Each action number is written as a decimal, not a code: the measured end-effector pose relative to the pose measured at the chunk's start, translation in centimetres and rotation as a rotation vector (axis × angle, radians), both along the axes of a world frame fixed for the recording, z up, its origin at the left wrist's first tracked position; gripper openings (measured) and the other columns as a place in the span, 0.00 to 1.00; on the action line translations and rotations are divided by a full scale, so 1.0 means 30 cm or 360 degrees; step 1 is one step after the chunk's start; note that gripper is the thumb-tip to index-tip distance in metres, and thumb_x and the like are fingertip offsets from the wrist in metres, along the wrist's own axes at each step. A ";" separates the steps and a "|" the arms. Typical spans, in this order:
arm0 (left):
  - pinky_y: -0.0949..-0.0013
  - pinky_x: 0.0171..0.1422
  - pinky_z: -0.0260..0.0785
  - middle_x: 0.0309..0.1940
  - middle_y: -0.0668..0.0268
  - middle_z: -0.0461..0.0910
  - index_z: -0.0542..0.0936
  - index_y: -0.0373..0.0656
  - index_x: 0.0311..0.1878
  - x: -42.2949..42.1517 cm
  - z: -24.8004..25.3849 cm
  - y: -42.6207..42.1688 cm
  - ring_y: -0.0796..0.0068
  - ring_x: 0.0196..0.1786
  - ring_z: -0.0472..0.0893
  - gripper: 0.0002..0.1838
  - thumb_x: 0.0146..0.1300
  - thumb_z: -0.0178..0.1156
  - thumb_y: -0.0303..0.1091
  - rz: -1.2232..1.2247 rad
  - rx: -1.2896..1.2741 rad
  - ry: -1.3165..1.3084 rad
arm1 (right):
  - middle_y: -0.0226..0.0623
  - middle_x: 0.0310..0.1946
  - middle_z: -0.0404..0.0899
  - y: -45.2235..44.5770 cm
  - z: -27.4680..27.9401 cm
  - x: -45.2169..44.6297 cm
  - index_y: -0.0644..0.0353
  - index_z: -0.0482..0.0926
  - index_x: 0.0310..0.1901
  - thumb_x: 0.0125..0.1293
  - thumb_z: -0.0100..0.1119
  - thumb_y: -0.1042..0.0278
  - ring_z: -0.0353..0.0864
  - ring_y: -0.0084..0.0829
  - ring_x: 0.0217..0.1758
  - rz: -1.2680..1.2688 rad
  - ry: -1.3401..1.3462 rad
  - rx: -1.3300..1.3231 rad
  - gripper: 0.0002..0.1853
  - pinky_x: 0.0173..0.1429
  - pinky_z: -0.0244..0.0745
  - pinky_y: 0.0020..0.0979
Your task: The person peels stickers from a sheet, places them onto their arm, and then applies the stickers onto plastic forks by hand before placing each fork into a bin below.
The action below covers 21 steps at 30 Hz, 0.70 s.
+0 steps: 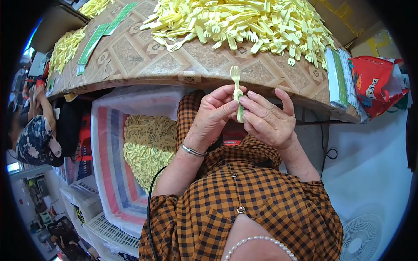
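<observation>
So the pale yellow fork [237,92] is up between both hands, long axis running pretty much 12 to 6, tines at 12, handle end at 6. There's a green patch [241,109] on the lower handle. The left hand [215,114] comes in from about 8 o'clock, thumb and finger pinching it mid-length. The right hand [269,119] is at 4 with fingertips on the patch end, so it's the nearer one there; can't tell if they're pinching or just resting. Further out: big fork pile [244,26] at 12, green-and-white stack [336,80] near 3, striped liner [109,148] around 8.
</observation>
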<state>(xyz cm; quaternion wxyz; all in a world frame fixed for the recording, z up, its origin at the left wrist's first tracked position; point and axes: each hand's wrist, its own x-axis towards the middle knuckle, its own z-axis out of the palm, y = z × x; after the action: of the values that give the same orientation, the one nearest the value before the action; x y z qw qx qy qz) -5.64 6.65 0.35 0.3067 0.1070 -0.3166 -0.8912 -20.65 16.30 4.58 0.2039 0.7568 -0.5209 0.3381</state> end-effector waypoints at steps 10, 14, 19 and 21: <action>0.72 0.51 0.79 0.47 0.58 0.83 0.73 0.34 0.61 0.014 -0.019 -0.005 0.73 0.48 0.84 0.21 0.68 0.59 0.31 -0.0219 0.0083 0.0084 | 0.31 0.51 0.84 0.078 -0.025 0.013 0.52 0.83 0.44 0.65 0.59 0.58 0.79 0.33 0.61 0.0077 -0.0139 0.0168 0.11 0.78 0.42 0.46; 0.72 0.52 0.78 0.48 0.59 0.82 0.73 0.35 0.62 0.006 -0.008 -0.002 0.74 0.48 0.83 0.21 0.69 0.58 0.31 -0.0191 0.0169 0.0056 | 0.31 0.51 0.84 0.078 -0.015 0.007 0.51 0.83 0.45 0.66 0.59 0.57 0.78 0.33 0.63 0.0105 -0.0246 0.0180 0.12 0.78 0.38 0.46; 0.74 0.48 0.76 0.50 0.64 0.79 0.69 0.34 0.65 0.018 -0.014 0.006 0.77 0.47 0.81 0.22 0.71 0.55 0.31 -0.0144 0.0090 -0.0056 | 0.32 0.55 0.81 0.042 -0.043 0.009 0.52 0.83 0.48 0.63 0.62 0.59 0.74 0.36 0.66 0.0062 -0.0262 0.0224 0.14 0.77 0.42 0.49; 0.72 0.57 0.74 0.55 0.61 0.78 0.69 0.33 0.65 0.025 -0.019 0.009 0.75 0.53 0.80 0.24 0.69 0.57 0.32 -0.0079 0.0037 -0.0147 | 0.33 0.56 0.81 0.036 -0.059 0.009 0.53 0.83 0.48 0.61 0.64 0.58 0.74 0.36 0.66 0.0046 -0.0298 0.0186 0.15 0.77 0.43 0.49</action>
<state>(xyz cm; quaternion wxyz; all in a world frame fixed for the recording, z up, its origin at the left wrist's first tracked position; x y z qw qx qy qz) -4.91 6.91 -0.21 0.2684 0.1438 -0.3225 -0.8963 -20.39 17.38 2.82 0.1049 0.7400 -0.5456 0.3792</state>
